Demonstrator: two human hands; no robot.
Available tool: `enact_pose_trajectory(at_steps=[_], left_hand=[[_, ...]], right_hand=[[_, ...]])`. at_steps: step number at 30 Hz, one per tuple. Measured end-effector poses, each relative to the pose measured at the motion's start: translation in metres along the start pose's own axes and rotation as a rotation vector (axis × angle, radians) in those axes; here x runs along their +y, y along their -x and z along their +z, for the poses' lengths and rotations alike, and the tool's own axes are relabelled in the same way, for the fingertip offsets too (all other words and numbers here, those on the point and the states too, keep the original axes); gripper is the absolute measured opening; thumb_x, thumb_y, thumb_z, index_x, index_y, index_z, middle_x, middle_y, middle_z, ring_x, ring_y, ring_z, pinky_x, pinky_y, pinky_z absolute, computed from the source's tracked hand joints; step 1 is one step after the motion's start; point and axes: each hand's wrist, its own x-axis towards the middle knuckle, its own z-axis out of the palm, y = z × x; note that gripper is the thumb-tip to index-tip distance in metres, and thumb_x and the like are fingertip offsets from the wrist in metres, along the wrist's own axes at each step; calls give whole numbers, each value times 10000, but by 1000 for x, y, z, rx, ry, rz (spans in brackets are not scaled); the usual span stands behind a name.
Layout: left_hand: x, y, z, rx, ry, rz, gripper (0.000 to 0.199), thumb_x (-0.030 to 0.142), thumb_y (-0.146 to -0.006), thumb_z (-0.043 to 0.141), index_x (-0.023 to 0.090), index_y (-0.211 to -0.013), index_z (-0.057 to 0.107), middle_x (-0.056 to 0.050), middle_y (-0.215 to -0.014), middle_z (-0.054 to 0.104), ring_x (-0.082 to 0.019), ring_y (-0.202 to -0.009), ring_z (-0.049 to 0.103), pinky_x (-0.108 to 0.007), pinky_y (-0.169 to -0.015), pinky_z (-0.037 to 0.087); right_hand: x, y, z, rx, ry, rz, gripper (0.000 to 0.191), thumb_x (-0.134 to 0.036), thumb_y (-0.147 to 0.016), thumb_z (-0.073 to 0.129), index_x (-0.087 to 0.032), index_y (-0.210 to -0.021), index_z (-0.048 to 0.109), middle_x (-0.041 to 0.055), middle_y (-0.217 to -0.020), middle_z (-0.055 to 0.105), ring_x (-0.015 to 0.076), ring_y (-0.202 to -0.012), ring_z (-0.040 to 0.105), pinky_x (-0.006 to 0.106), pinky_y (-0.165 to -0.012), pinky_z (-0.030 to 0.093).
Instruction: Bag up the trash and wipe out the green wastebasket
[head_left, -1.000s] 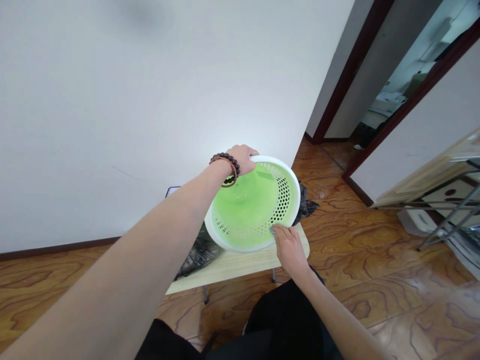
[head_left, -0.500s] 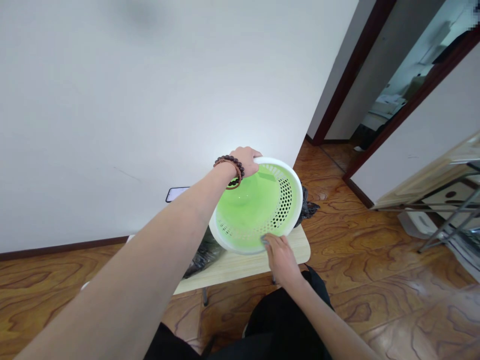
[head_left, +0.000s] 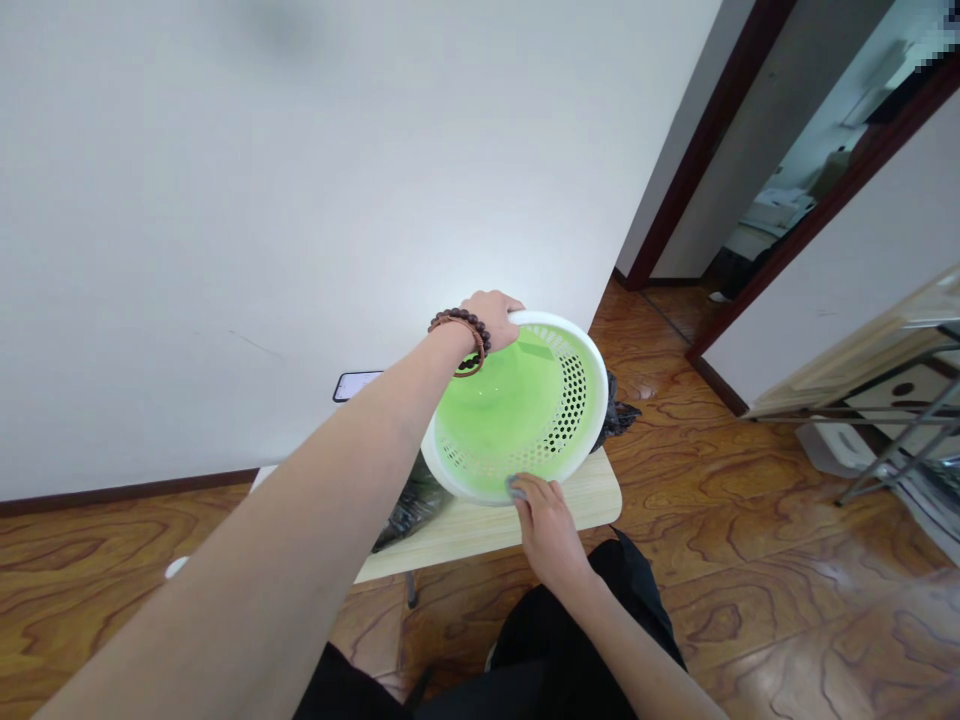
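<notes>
Green colander [head_left: 517, 400] w/ white rim, tilted toward wearer over pale tabletop [head_left: 461, 540].
L hand [head_left: 491, 318] grasping far rim; R hand [head_left: 553, 535] fingers at near rim, unclear if gripping. Prob. best: firm L hold vs. tipping, light R touch, black plastic bag [head_left: 411, 512] kept clear.

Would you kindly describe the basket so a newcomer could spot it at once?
Beside the white wall stands a pale table. Over it, the left hand grips the basket; the right hand touches it. Unlike the dark plastic nearby, it's round, green, perforated and white-rimmed.
</notes>
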Motion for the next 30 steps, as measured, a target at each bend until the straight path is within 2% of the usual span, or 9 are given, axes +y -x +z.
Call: enact_pose_trajectory(at_steps=[3,6,8,14,19,25,30], left_hand=[[0,1,-1,-12,-4,-4,417,231,-599,491,277,-987,638,-12,-759,644,-151,-652,544,-240,-566,390],[-1,1,-2,-8,-9,-12,409,249,-614,492,283,-996,633,-15,-759,641,-154,-638,545,-245,-554,389],[-2,1,-2,2,-13,-15,395,287,-627,505,276,-1001,631,-18,-768,639,-153,-648,545,-243,-560,388],[-2,2,-2,-5,-7,1,441,536,-618,527,256,-938,645,-10,-764,636,-151,-682,540,-239,-587,381],[-1,5,-3,5,3,8,534,634,-635,457,236,-936,648,-40,-763,637,-167,-709,544,-251,-600,373],[1,7,-2,23,-26,-2,594,682,-653,381,241,-955,640,-49,-801,643,-178,-756,549,-252,-632,370],[1,6,-2,16,-24,23,615,691,-674,330,240,-959,635,-54,-826,643,-185,-779,546,-257,-647,369]], right_hand=[[2,-2,-4,-29,0,-14,289,-134,-857,353,-178,-1066,548,76,-1077,560,198,-981,483,376,-858,399],[20,-7,-15,66,82,56,292,-140,-855,356,-160,-1076,547,95,-1119,540,219,-1007,464,411,-887,368],[24,-7,-16,95,89,79,290,-139,-854,359,-152,-1073,548,101,-1125,535,225,-1015,457,420,-894,359],[4,-3,-3,-34,-58,-27,288,-140,-860,354,-183,-1066,550,70,-1069,563,193,-985,479,369,-863,397],[18,-7,-12,126,71,90,277,-152,-856,361,-160,-1044,565,102,-1094,553,219,-998,472,413,-875,376],[4,-1,-1,18,-23,-10,288,-147,-860,358,-190,-1073,548,81,-1074,558,200,-978,482,386,-858,403],[7,-3,-2,140,10,112,276,-164,-868,345,-164,-1046,556,97,-1072,555,220,-996,465,415,-876,375]])
